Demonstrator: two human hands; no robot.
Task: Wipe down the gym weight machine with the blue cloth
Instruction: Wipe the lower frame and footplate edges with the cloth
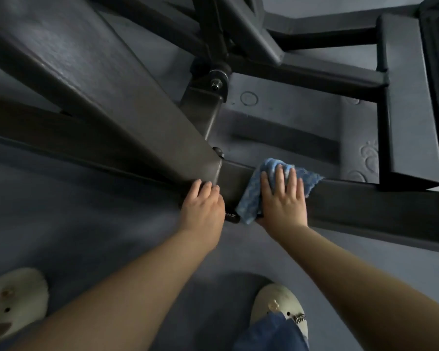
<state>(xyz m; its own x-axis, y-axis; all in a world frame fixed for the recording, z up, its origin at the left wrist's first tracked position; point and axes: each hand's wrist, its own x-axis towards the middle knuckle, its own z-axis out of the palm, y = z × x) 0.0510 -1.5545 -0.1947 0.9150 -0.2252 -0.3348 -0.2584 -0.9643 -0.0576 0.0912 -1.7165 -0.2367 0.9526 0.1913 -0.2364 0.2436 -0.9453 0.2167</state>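
The right hand [284, 198] presses the cloth [257, 191] flat-fingered on the machine's low beam [365, 198], whose length runs on rightward, while the left hand [203, 203], fingers relaxed, rests beside the joint.

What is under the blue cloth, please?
The blue cloth lies on a low dark frame bar of the machine, pressed by the right hand. The bar's surface beneath it is covered.
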